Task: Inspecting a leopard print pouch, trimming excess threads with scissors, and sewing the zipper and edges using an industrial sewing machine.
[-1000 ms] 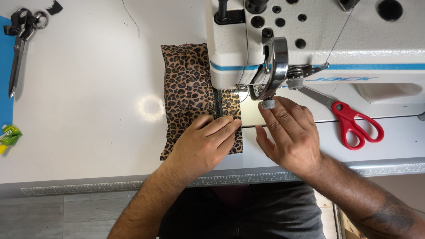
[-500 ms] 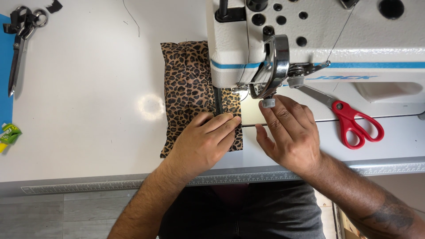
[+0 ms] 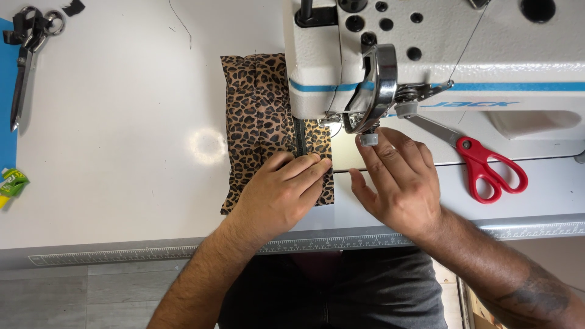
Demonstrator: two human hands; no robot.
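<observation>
Fabric in a leopard print [image 3: 259, 116] lies flat on the white sewing table [image 3: 122, 183], its long axis running away from you, from the table's near edge up toward the back. Its far end reaches past the head of the white sewing machine [image 3: 439, 55], and its right edge sits under the machine's needle area. A dark zipper [image 3: 300, 137] runs along that same axis near the right edge, pointing straight toward the presser foot.

Your left hand [image 3: 283, 192] rests flat on the near end of the fabric, palm down, fingers together and stretched toward the right edge, pressing the piece down rather than gripping it. Your right hand [image 3: 396, 180] lies just beside the fabric on the machine bed, fingers spread and open, holding nothing; the fingertips sit near the small grey knob [image 3: 368, 139] below the chrome guard [image 3: 375, 85].

Red-handled scissors [image 3: 481, 164] lie to the right of your right hand, blades pointing up-left toward the machine. Well apart, at the table's far left, lie black-handled shears [image 3: 24, 61] with blades pointing toward you, partly on a blue mat [image 3: 7, 122]. A measuring scale [image 3: 183, 253] runs along the table's near edge.
</observation>
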